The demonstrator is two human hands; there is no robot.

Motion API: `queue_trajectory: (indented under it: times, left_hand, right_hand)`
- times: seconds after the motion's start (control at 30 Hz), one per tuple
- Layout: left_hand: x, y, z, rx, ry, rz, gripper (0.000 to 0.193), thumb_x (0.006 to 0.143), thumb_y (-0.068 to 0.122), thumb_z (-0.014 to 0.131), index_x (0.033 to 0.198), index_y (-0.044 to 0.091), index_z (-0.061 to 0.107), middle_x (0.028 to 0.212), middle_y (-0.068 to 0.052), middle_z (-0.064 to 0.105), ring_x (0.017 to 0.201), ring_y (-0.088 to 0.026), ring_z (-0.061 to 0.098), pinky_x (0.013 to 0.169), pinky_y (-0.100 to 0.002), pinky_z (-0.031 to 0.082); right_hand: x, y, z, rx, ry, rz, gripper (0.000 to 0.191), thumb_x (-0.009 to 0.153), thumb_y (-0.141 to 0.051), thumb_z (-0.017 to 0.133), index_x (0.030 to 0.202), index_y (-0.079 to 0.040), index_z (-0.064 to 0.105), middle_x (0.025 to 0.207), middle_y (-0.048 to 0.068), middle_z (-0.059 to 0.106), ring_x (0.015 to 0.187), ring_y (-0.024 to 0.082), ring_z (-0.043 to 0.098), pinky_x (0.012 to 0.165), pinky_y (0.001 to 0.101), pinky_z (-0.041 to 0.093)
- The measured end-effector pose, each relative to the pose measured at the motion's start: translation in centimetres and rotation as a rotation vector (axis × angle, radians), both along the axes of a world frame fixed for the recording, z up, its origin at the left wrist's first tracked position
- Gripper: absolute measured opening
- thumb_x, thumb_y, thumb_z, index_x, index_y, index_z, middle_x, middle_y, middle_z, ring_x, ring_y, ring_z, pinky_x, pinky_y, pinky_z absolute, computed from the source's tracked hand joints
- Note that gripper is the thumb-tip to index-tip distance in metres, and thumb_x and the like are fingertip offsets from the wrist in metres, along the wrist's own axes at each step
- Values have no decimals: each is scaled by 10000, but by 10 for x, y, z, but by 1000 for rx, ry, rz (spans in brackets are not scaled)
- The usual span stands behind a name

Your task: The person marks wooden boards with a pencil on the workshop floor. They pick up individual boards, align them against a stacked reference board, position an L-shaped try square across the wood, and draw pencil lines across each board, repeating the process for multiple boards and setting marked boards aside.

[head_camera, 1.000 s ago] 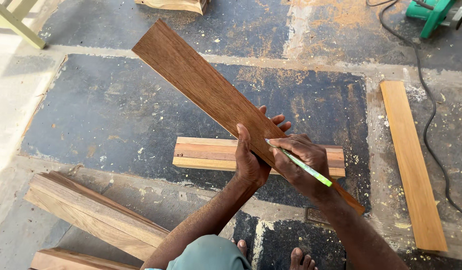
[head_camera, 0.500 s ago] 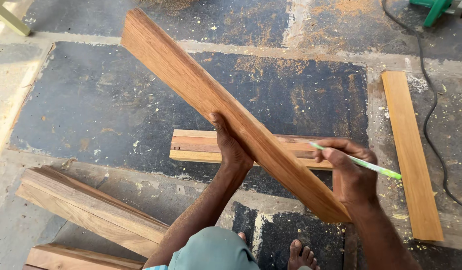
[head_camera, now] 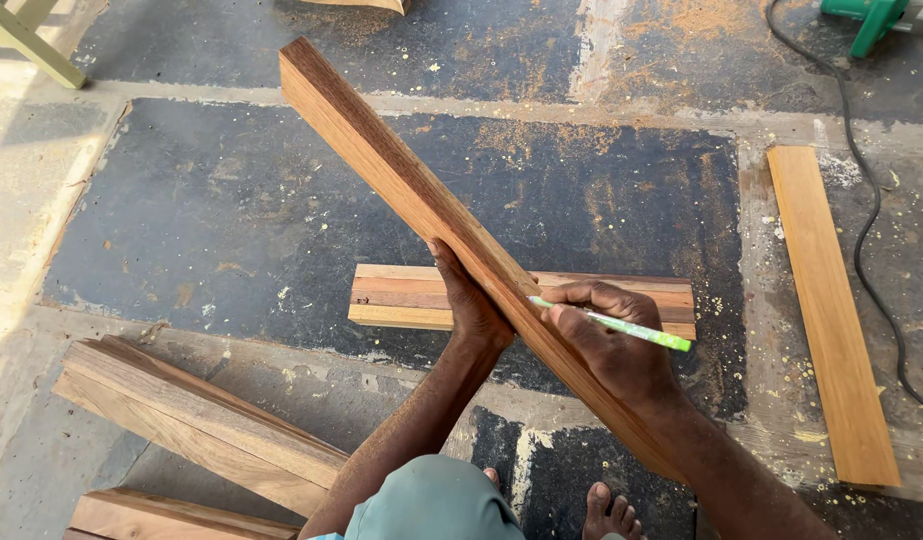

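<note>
1. While you grip the long hardwood board point(head_camera: 402, 180) with your left hand point(head_camera: 472, 305), fingers wrapped and clamped on its lower edge, it stands tilted on edge, rising from near your bare feet point(head_camera: 607, 515) toward the upper left.
2. Your right hand point(head_camera: 617, 350) rests on the same board, fingers pinched together around a green pencil point(head_camera: 622, 325) whose tip touches the wood.
3. Below the raised board, a short stack of planks point(head_camera: 402, 295) lies flat on the dusty concrete floor point(head_camera: 232, 220); a pale plank point(head_camera: 832, 310) lies well to the right, beside a black power cord point(head_camera: 862, 200).
4. Risk, as a judgement: most of the board overhangs beyond your left hand, so a slackened grip could let it pivot, smearing the pencil line or dropping the near end toward your feet.
5. Sawdust underfoot could let the grounded end skid.
</note>
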State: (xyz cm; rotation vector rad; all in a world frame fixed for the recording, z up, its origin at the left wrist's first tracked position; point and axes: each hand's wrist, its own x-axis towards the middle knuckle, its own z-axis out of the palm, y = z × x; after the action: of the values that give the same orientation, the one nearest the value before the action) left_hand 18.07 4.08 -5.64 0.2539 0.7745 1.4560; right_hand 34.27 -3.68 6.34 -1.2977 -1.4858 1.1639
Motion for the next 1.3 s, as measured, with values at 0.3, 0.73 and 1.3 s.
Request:
queue_trajectory:
  times: [0.3, 0.73, 1.3]
  left_hand:
    - [-9, 3, 12, -111, 17, 59, 1191, 758, 891, 430, 1545, 30, 189, 1213, -335, 383, 1131, -403, 600, 817, -624, 601]
    - [-22, -8, 53, 294, -287, -298, 1010, 909, 839, 243, 1646, 149, 287, 1643, -145, 381, 1472, -277, 425, 1221, -541, 308]
    - [-42, 100, 68, 262, 1331, -595, 777, 794, 189, 689, 1530, 91, 462, 879, -192, 679, 757, -297, 662, 707, -477, 559]
  right_hand:
    - [44, -33, -8, -29, -287, -163, 347, 926, -273, 656, 1135, -17, 764, 910, 126, 820, 810, 173, 783, 718, 321, 641]
    - [77, -34, -110, -729, 495, -31, 657, 895, -535, 667, 1115, 83, 693, 673, 149, 675, 512, 196, 647, 442, 333, 564]
    - [24, -80, -99, 135, -241, -293, 451, 991, -279, 665, 1301, 48, 638, 1227, 256, 743, 1142, 331, 719, 967, 438, 576]
